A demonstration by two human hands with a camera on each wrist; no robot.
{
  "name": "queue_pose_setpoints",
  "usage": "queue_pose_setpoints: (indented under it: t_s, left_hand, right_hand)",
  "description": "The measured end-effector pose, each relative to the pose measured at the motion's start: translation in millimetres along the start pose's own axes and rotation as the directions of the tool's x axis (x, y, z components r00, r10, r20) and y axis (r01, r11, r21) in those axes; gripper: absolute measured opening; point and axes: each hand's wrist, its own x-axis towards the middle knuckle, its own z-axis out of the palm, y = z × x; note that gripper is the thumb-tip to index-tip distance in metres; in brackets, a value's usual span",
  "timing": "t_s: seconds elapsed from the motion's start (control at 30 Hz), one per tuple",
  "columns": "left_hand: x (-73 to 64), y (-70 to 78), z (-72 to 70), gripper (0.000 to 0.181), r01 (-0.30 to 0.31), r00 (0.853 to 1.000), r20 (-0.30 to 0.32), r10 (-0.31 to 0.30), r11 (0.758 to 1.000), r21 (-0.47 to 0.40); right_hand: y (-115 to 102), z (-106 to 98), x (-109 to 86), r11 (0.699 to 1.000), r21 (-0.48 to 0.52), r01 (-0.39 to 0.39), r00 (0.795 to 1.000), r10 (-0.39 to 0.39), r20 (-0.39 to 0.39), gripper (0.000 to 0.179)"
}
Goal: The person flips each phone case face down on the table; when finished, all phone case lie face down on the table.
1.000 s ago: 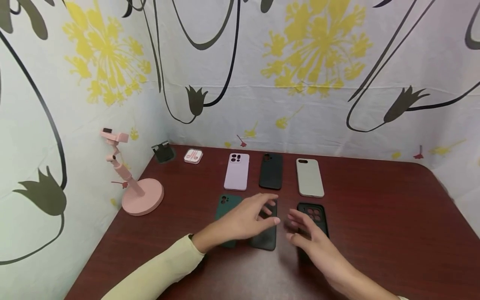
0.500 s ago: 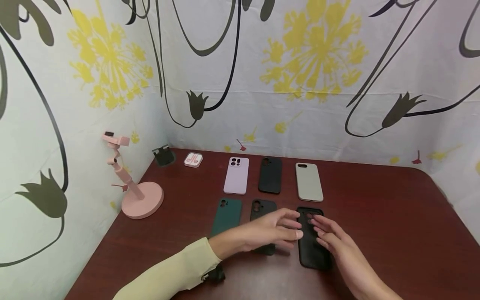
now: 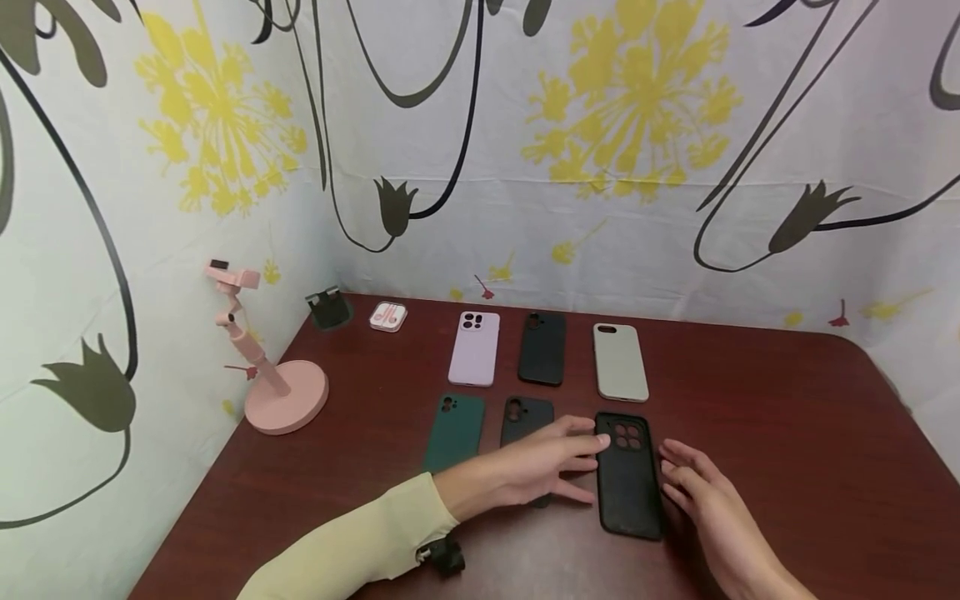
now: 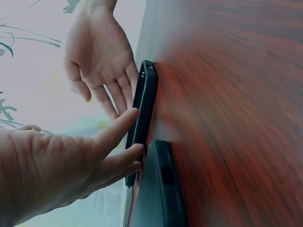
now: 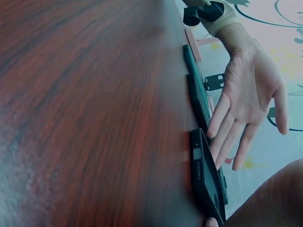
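Observation:
A black phone case [image 3: 630, 496] with a square camera cutout lies hollow side up on the table, nearest the hands. At its left long edge, my left hand [image 3: 543, 462] has spread fingers by the rim, with the thumb near the top corner. My right hand [image 3: 708, 508] is on the other side, fingers loosely bent beside the right edge. In the right wrist view one fingertip [image 5: 211, 222] meets the black case's side. Beneath my left hand, a dark grey phone case [image 3: 528, 410] is partly hidden. A green phone case [image 3: 453, 437] lies left of it.
Behind lie a lilac phone case [image 3: 474, 350], a dark phone case [image 3: 542, 350] and a pale grey phone case [image 3: 621, 362]. At the left are a pink stand [image 3: 287, 397], a small dark holder [image 3: 328, 308] and boxed earphones [image 3: 387, 317]. Patterned cloth [image 3: 480, 150] hangs behind the table.
My left hand has moved right, from over the dark grey case to the black case's left edge. My right hand has crossed to that case's right side. The case stays in place.

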Motion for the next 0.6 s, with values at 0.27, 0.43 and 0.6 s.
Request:
queue_pose_setpoints:
  t_s: [0.27,0.43,0.6]
  left_hand:
    - [2.9,-0.2,5.6,0.079,-0.008,1.000,-0.008,0.008,1.000,-0.024]
    - [3.1,1.8,6.7,0.076,-0.004,1.000,-0.028,0.003,0.999,-0.042]
    - [3.1,3.8,5.6,0.069,0.002,1.000,-0.029,-0.004,0.998,-0.058]
  right_hand:
    - [0.4,4.8,0.4,0.996,-0.084,0.012,1.000,-0.012,-0.001,0.076]
    - [1.9,2.7,0.9,0.980,-0.199,0.022,1.000,-0.025,-0.013,0.082]
    - [2.5,3.5,2.9,0.973,-0.229,0.017,0.999,-0.025,-0.032,0.084]
